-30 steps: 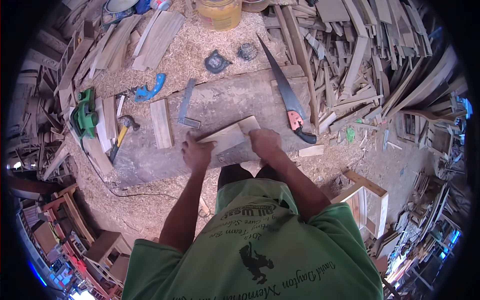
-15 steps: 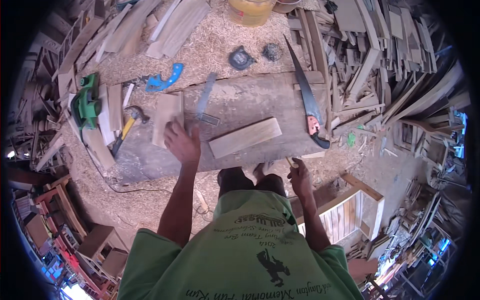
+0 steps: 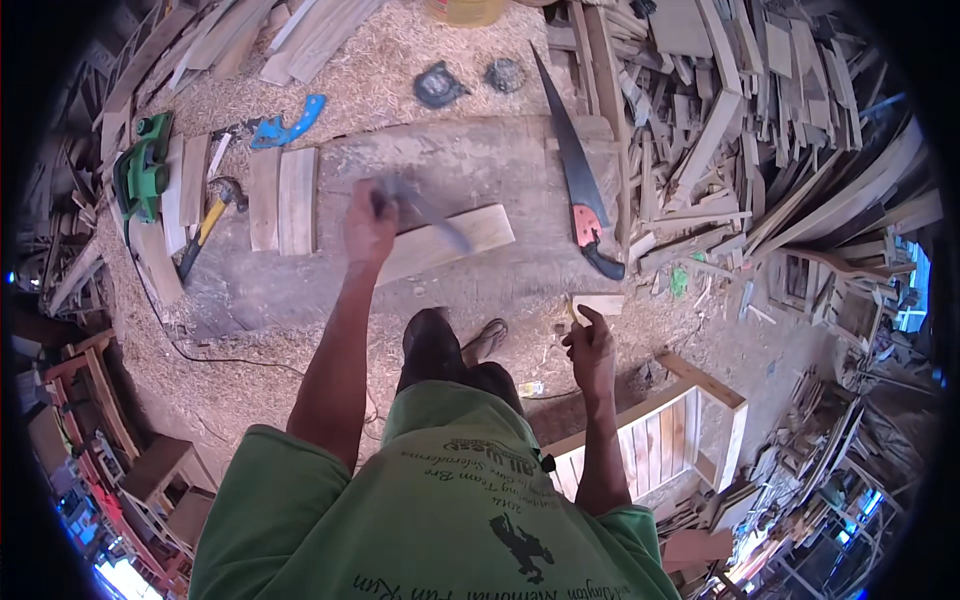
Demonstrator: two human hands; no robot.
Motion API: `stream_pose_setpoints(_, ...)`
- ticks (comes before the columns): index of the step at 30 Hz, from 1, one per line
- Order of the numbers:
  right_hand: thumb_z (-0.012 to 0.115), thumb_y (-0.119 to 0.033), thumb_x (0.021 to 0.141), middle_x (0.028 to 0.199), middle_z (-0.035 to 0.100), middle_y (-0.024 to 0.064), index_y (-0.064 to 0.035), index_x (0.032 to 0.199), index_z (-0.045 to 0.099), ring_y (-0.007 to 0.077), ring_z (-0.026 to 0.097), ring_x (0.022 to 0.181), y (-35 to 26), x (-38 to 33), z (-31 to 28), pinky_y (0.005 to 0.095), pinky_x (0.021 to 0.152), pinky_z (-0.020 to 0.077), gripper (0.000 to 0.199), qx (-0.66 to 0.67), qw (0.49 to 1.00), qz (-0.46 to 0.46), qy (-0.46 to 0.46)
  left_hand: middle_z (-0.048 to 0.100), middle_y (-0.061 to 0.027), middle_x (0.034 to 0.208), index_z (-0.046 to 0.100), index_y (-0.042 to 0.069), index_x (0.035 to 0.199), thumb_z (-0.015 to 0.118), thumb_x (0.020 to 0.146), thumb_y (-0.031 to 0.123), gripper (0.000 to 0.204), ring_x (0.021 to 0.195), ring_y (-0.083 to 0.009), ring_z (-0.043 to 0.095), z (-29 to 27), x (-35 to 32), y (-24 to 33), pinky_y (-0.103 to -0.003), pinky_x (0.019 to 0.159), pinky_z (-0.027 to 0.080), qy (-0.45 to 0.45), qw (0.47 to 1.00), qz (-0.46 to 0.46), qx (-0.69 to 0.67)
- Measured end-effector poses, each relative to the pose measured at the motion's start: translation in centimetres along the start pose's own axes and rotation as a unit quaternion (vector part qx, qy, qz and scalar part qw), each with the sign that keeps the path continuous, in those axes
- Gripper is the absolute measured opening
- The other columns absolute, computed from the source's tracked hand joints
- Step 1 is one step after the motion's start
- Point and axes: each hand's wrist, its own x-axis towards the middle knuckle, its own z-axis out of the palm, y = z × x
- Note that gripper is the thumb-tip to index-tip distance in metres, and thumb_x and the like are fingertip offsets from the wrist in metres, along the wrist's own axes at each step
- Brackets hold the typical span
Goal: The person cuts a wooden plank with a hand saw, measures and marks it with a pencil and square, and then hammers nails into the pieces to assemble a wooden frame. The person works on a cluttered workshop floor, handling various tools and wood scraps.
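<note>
My left hand (image 3: 369,232) is closed on a try square (image 3: 432,214), whose metal blade is smeared by motion. The blade slants over a short wooden board (image 3: 470,240) lying at an angle on the worktable (image 3: 430,155); whether they touch I cannot tell. Off the table's near right edge, my right hand (image 3: 590,350) pinches a thin yellow pencil (image 3: 576,312). Left of my left hand, two short boards, one pale (image 3: 298,203) and one browner (image 3: 265,200), lie side by side.
A hammer (image 3: 212,222), a green power planer (image 3: 146,170) with its cord, and a blue-handled saw (image 3: 290,124) lie at left. A handsaw (image 3: 575,160) lies at right. Beyond are wood shavings, dark lumps (image 3: 438,86) and stacked offcuts. A slatted wooden frame (image 3: 660,440) stands lower right.
My left hand has left the boards at left and taken the try square, lifting it toward the angled board. My right hand still holds the pencil. The whole view has shifted.
</note>
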Motion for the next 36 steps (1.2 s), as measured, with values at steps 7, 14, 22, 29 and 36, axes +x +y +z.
stream_pose_setpoints(7,0.059,-0.015,0.112,0.089,0.075,0.0071,-0.0031,0.147,0.065,0.0104,0.063,0.069,3.4,-2.9,-1.4,0.0308,0.063,0.0533,0.037,0.029,0.999,0.044,-0.013,0.065,-0.0185,0.128,0.064,0.01,0.131,0.067,0.087,0.0,0.045,0.122,-0.0451,0.055,5.1,-4.5,2.5,-0.056,0.107,0.045,-0.021,0.981,0.193,0.024)
stream_pose_setpoints(14,0.051,-0.009,0.114,0.103,0.078,0.0124,-0.0025,0.154,0.059,0.0152,0.072,0.077,3.1,-3.1,0.5,0.032,0.071,0.0611,0.042,0.069,0.995,-0.022,-0.07,0.066,-0.0138,0.127,0.067,0.013,0.142,0.069,0.099,0.02,0.044,0.124,-0.0396,0.056,6.9,-6.5,2.6,-0.054,0.11,0.044,0.057,0.973,0.207,0.087)
stream_pose_setpoints(22,0.051,-0.011,0.116,0.096,0.08,0.0131,-0.0063,0.154,0.058,0.0171,0.076,0.073,-2.1,-0.2,4.3,0.0331,0.068,0.0626,0.039,0.05,0.992,-0.065,-0.1,0.067,-0.0103,0.127,0.072,0.017,0.139,0.072,0.1,0.026,0.039,0.121,-0.0369,0.058,7.0,-6.7,3.0,-0.052,0.109,0.046,0.065,0.975,0.201,0.075)
stream_pose_setpoints(29,0.054,-0.015,0.114,0.082,0.078,0.0118,-0.0061,0.149,0.065,0.017,0.075,0.067,-5.9,2.5,7.6,0.035,0.065,0.0609,0.038,-0.012,0.988,-0.11,-0.11,0.068,-0.0086,0.126,0.073,0.017,0.138,0.073,0.1,0.026,0.039,0.12,-0.0349,0.06,7.1,-6.7,2.8,-0.051,0.105,0.047,0.076,0.974,0.201,0.067)
stream_pose_setpoints(36,0.057,-0.01,0.107,0.082,0.078,0.0183,-0.0042,0.145,0.069,0.0336,0.077,0.07,-7.9,7.5,11.7,0.0459,0.068,0.0605,0.04,-0.12,0.957,-0.261,-0.051,0.069,-0.0094,0.123,0.074,0.016,0.136,0.074,0.1,0.027,0.037,0.117,-0.0361,0.06,7.2,-6.8,2.9,-0.05,0.105,0.047,0.091,0.975,0.197,0.054)
